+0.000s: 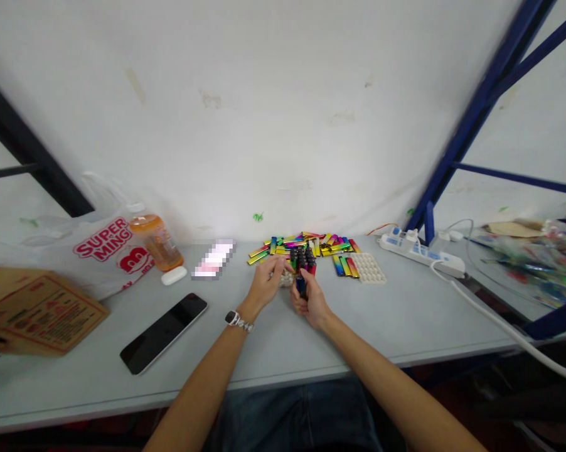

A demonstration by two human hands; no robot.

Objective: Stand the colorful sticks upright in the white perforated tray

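My right hand [310,302] is closed around a bunch of dark-tipped colourful sticks [303,260], held upright above the grey table [273,351]. My left hand [266,282], with a watch on its wrist, pinches at the left side of that bunch; something small and pale shows under its fingers. Just behind lies a pile of shiny rainbow-coloured sticks [306,245]. A white tray with round holes [368,268] lies to the right of the pile.
A black phone [164,332] lies at front left. Further left are a cardboard box [33,311], a white plastic bag [101,251], an orange bottle [157,241] and a white case [174,275]. A power strip [419,252] with a white cable sits at right, before a blue frame [466,132].
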